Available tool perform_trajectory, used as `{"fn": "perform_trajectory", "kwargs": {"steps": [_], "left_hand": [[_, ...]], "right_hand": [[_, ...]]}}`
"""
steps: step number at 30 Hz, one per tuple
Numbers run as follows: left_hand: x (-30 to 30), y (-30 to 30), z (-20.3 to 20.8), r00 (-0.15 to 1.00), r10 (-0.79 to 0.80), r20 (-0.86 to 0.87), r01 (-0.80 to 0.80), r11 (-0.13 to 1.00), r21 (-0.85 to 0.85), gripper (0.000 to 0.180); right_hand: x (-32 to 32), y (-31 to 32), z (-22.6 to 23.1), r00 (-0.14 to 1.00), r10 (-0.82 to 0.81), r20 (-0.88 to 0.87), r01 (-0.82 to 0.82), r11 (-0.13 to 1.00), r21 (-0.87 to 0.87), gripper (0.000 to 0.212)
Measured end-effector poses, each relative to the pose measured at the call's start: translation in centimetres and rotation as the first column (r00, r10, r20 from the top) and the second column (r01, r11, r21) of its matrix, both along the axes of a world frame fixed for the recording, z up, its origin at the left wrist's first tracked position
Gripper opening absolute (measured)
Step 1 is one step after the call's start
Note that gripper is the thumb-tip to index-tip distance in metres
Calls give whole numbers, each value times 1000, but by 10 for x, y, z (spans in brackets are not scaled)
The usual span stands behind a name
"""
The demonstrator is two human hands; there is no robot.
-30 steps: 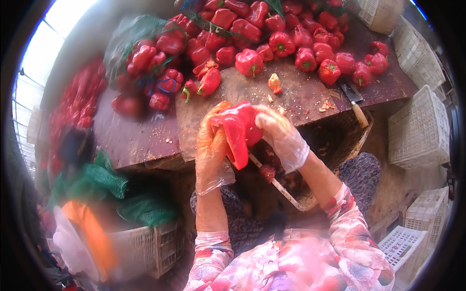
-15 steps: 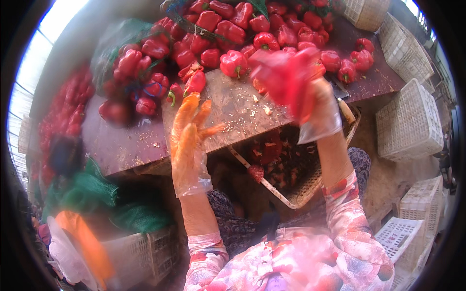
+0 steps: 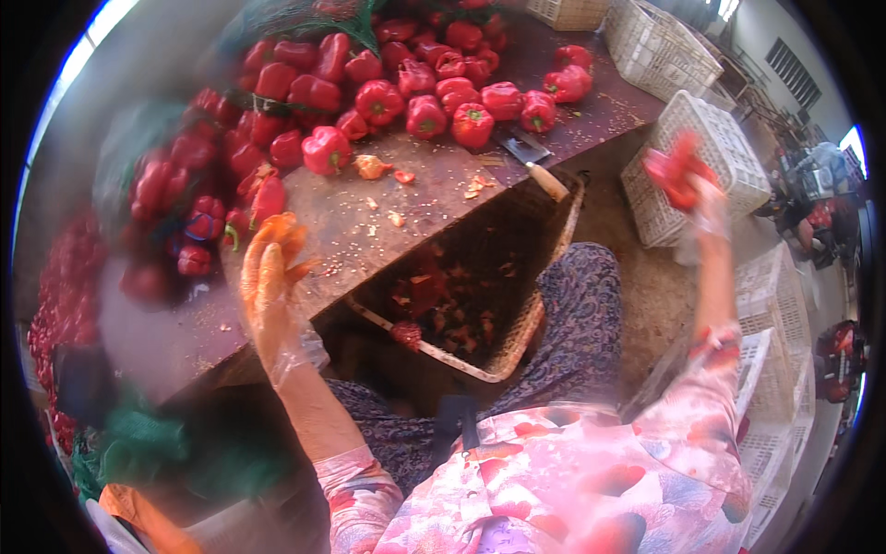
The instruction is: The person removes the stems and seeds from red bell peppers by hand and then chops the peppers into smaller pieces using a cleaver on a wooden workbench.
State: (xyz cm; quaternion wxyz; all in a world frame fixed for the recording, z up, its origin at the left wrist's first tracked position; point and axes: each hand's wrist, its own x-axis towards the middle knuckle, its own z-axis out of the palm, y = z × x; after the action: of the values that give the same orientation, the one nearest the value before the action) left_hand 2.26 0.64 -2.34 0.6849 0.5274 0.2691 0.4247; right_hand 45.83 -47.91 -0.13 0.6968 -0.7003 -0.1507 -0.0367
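Observation:
Far out to the right, my right hand (image 3: 709,210) in a clear plastic glove grips a red bell pepper (image 3: 681,172), both smeared by motion. It is held beside a white plastic crate (image 3: 738,166). My left hand (image 3: 272,277), its glove stained orange, is raised at the table's near edge with fingers apart and nothing in them. Just beyond its fingertips lies a red pepper (image 3: 268,198) with torn pieces. A heap of red bell peppers (image 3: 314,92) covers the far side of the wooden table (image 3: 341,231).
A flat blade with a wooden handle (image 3: 546,180) juts over the table edge. Below it stands a basket (image 3: 503,369) with scraps inside, close to my knees. Pepper seeds and bits of core (image 3: 371,166) dot the tabletop. More crates (image 3: 660,51) stand at the back right.
My right hand has swung from over the table out to the right with the red pepper. The whole view has turned rightward. My left hand stays near the table edge, fingers apart.

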Motion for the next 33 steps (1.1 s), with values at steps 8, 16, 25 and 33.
{"fn": "perform_trajectory", "kwargs": {"steps": [8,16,25,33], "left_hand": [[24,23,-23,999,49,-15,-49,998,36,42],[169,88,-100,940,253,-228,-17,703,711,48],[254,-77,-84,908,131,-398,312,423,851,33],[153,-97,-97,863,-283,-420,506,482,715,26]], "right_hand": [[-84,-460,11,658,-739,143,714,553,-428,39],[-150,-556,-31,431,-902,17,666,305,-680,38],[16,-203,-51,967,-242,82,254,942,-221,33],[-115,249,3,680,729,74,-720,683,-118,26]]}}
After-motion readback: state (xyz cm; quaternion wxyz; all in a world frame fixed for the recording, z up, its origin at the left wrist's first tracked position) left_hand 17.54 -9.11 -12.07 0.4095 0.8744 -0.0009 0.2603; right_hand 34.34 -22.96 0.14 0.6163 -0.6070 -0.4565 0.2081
